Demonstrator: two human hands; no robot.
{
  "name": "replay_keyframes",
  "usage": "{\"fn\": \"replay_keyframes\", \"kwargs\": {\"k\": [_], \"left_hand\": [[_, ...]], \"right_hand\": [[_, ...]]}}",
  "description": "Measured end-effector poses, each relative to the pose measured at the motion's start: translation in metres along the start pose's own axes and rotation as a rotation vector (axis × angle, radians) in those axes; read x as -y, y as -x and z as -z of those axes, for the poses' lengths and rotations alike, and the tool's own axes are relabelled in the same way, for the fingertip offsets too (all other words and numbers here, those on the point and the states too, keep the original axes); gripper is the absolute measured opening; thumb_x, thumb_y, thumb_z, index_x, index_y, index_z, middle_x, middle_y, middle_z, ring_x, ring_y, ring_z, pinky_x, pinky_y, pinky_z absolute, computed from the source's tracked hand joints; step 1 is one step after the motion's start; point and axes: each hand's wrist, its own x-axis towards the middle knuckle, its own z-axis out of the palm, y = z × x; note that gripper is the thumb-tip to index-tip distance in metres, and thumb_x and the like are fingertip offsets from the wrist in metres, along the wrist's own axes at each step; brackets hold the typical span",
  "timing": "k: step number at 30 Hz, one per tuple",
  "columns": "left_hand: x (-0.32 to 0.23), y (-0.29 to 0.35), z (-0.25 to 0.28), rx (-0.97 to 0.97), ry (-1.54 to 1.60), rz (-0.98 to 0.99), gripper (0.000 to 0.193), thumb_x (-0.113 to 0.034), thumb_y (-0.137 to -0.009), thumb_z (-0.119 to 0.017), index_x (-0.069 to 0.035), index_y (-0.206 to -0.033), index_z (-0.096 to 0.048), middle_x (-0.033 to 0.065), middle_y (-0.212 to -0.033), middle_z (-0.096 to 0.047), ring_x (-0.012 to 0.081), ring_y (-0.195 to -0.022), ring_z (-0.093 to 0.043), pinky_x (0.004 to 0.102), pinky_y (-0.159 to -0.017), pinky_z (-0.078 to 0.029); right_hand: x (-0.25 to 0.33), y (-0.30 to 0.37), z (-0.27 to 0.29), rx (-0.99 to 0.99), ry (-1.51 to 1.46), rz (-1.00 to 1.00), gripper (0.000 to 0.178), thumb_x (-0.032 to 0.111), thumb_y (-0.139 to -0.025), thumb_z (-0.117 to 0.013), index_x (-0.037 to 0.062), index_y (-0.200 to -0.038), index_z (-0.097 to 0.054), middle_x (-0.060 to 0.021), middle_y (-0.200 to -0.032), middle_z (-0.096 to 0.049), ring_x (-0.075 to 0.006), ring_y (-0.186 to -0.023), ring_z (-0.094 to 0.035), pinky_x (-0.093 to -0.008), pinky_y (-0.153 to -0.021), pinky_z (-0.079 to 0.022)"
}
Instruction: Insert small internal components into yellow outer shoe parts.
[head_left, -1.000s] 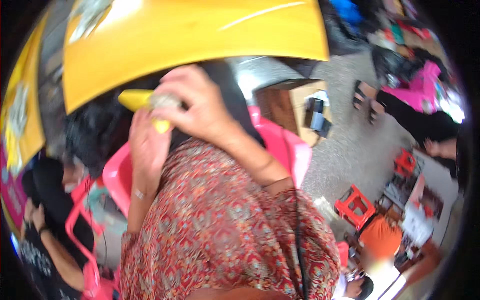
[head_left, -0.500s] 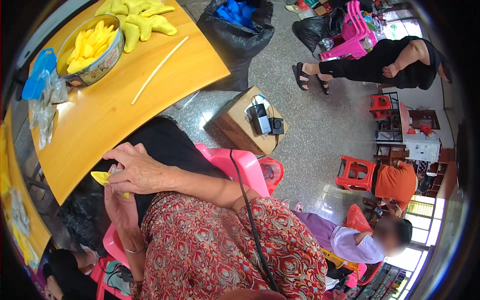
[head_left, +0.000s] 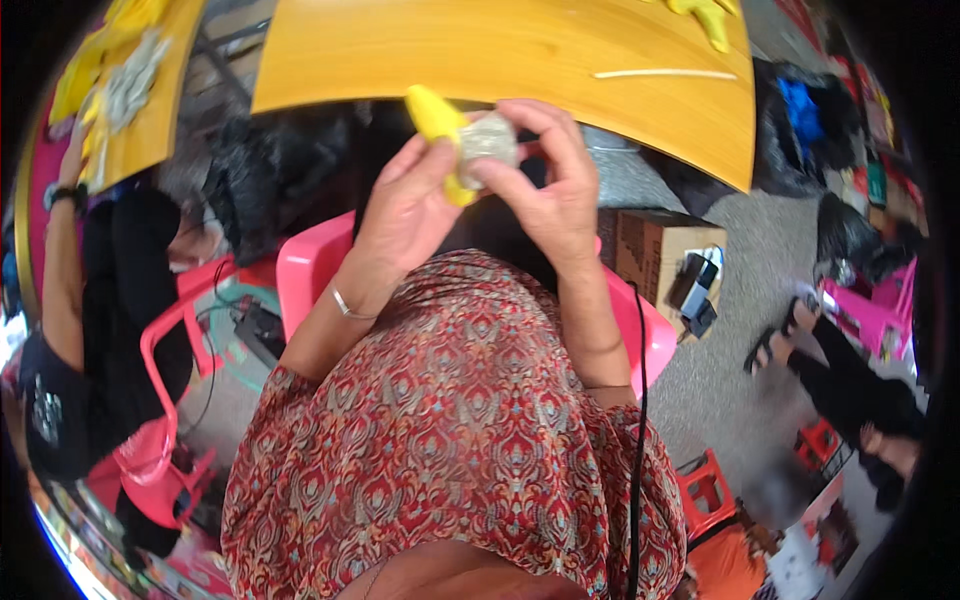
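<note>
Above my lap, close to the table's edge, I hold a yellow soft curved piece [head_left: 432, 113] in my left hand [head_left: 405, 210], fingers closed around it. One end of it sticks up past the fingers and the other shows below. My right hand [head_left: 560, 185] pinches a small clear plastic bag with greyish contents [head_left: 488, 140] between thumb and fingers. The bag presses against the side of the yellow piece; whether it is partly inside cannot be made out.
The yellow wooden table [head_left: 500, 50] carries a thin pale stick [head_left: 665, 74] and yellow pieces [head_left: 708, 22]. A cardboard box [head_left: 650, 250] with devices stands at my right. On the left, another person's arm [head_left: 62, 270] reaches to a second table [head_left: 155, 130]. A black cable [head_left: 638, 430] hangs beside me.
My view has swung round, and the table now lies straight ahead. My hands have turned, so the greyish bag shows plainly against the yellow piece. Both hands still hold on.
</note>
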Motion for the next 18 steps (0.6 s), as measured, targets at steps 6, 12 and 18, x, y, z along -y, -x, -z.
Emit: {"fn": "replay_keyframes", "kwargs": {"k": [6,12,18], "left_hand": [[0.002,0.008,0.005,-0.016,0.009,-0.059,0.035,-0.017,-0.099,-0.047,0.002,-0.128,-0.047,0.0123,-0.127,-0.053,0.0223,-0.118,-0.053,0.0386,-0.101,-0.043],[0.007,0.002,0.003,0.01,-0.016,-0.126,0.038,-0.023,-0.1,-0.046,0.002,-0.129,-0.047,0.0145,-0.128,-0.052,0.0219,-0.12,-0.051,0.0369,-0.101,-0.042],[0.003,-0.001,0.002,0.057,-0.11,-0.172,0.053,-0.034,-0.101,-0.036,0.002,-0.139,-0.033,0.0234,-0.143,-0.037,0.0317,-0.133,-0.037,0.0438,-0.112,-0.029]], "right_hand": [[0.005,0.002,0.0,0.089,-0.038,-0.057,0.043,0.011,-0.069,-0.081,0.0038,-0.109,-0.066,-0.0106,-0.113,-0.058,-0.015,-0.09,-0.06,-0.025,-0.071,-0.052],[0.012,0.007,-0.006,0.102,0.157,0.109,0.027,0.007,-0.068,-0.081,0.0054,-0.093,-0.072,-0.0092,-0.104,-0.062,-0.0182,-0.094,-0.059,-0.0286,-0.076,-0.049],[0.02,0.005,-0.01,0.122,0.041,0.064,0.029,0.004,-0.07,-0.077,0.0047,-0.098,-0.07,-0.0082,-0.096,-0.064,-0.0189,-0.089,-0.061,-0.0283,-0.077,-0.049]]}}
